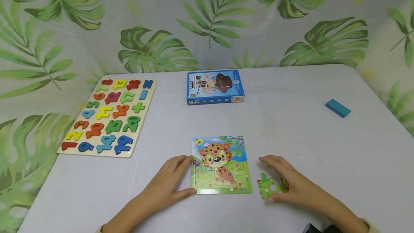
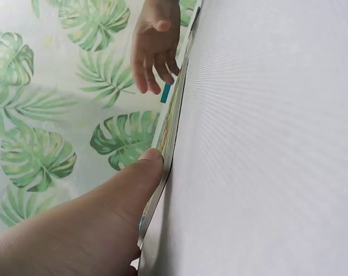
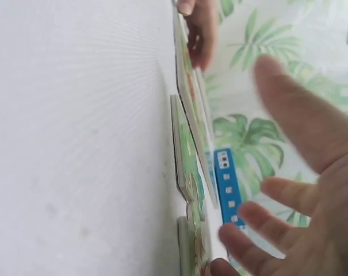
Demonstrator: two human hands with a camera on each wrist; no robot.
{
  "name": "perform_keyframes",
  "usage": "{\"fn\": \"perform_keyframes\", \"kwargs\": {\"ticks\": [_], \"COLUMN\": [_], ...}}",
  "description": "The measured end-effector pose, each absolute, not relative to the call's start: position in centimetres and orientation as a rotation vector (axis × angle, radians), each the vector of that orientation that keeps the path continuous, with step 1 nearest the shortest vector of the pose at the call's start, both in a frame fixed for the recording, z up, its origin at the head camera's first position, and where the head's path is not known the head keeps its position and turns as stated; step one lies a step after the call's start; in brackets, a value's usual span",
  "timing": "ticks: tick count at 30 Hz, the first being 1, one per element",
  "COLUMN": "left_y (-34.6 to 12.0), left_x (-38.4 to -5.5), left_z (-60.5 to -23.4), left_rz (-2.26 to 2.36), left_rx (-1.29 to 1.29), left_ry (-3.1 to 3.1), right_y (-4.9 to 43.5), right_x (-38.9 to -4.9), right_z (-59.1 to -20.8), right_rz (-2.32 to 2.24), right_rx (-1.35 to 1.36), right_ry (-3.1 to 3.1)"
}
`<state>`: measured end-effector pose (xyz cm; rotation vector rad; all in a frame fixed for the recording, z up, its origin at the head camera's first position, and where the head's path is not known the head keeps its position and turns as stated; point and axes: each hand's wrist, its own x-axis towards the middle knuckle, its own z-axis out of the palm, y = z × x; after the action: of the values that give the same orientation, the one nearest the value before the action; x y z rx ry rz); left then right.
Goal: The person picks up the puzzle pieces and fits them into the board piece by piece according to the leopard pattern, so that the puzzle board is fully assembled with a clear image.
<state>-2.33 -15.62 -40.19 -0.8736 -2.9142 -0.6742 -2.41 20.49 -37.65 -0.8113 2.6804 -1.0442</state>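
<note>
A square jigsaw puzzle (image 1: 207, 179) with a spotted leopard cub lies flat on the table between the two hands. My left hand (image 1: 168, 181) rests at its left side, with the thumb touching the lower left corner and the fingertips at the left edge. To the puzzle's right, my right hand (image 1: 295, 182) is spread over loose puzzle pieces (image 1: 265, 190), holding nothing. These are green with small flowers, and the hand partly hides them. In the right wrist view the fingers (image 3: 289, 195) stand apart from the pieces (image 3: 185, 149).
A wooden number board (image 1: 139, 132) lies at the left. A blue box (image 1: 211, 87) with a cartoon figure is at the back middle, and a teal block (image 1: 337, 108) at the back right. A black object (image 1: 312, 228) shows at the front edge near the right forearm.
</note>
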Motion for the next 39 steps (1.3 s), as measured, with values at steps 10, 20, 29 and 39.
{"fn": "perform_keyframes", "kwargs": {"ticks": [10,20,29,39], "left_y": [-15.8,-15.8,-15.8,-15.9], "left_x": [-2.3,-2.3,-2.3,-2.3], "left_z": [-40.0,-40.0,-40.0,-40.1], "left_rz": [-0.701,-0.719,-0.718,-0.731], "left_rx": [-0.873,-0.867,-0.868,-0.881], "left_ry": [-2.956,-2.963,-2.959,-2.942], "right_y": [21.3,21.0,19.4,13.0], "right_x": [-2.2,-2.1,-2.4,-3.0], "right_z": [-38.4,-38.2,-36.7,-35.7], "right_rz": [-0.745,-0.734,-0.903,-1.154], "right_rx": [-0.927,-1.017,-1.044,-1.041], "right_ry": [2.782,2.882,2.856,2.712]}}
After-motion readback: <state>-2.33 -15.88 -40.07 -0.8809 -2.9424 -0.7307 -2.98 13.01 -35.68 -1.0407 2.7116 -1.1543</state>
